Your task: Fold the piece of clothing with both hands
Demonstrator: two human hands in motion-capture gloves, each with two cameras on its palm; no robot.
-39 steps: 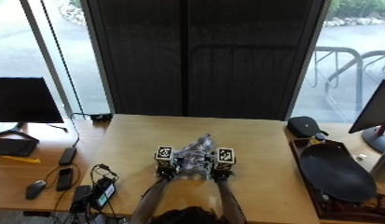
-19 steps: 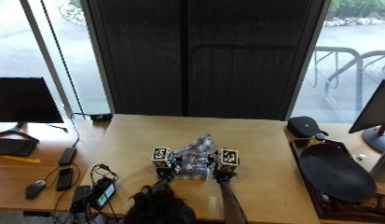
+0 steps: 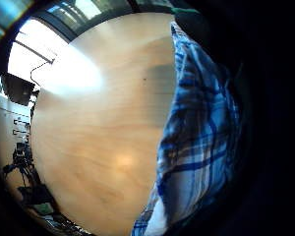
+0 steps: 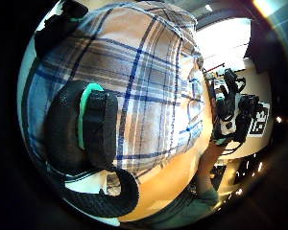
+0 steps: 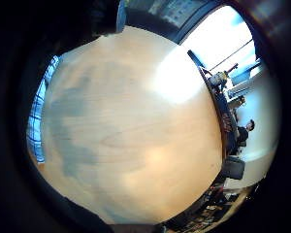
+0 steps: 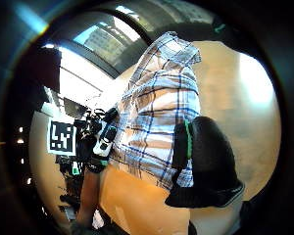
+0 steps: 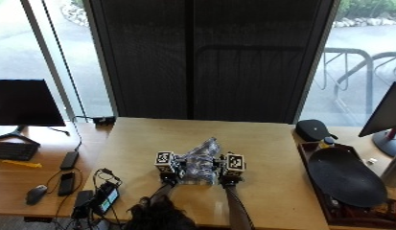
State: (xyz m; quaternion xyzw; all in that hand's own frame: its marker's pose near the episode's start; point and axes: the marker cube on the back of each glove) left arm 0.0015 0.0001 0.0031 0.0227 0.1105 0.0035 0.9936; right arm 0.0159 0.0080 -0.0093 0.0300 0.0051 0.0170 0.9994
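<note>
A blue-and-white plaid garment lies bunched in the middle of the wooden table, near the front edge. My left hand holds its left side and my right hand its right side. In the left thumb side palm view a gloved finger curls over the plaid cloth, and the other hand shows past it. The right thumb side palm view shows a gloved thumb on the cloth. In the left little finger side palm view an edge of the cloth hangs beside the bare tabletop.
A black oval tray and a black case stand at the right, beside a monitor. At the left are a second monitor, a mouse, a phone and cabled devices.
Both hands stay on the two sides of the garment at nearly the same spot. The person's head has shifted at the view's lower edge.
</note>
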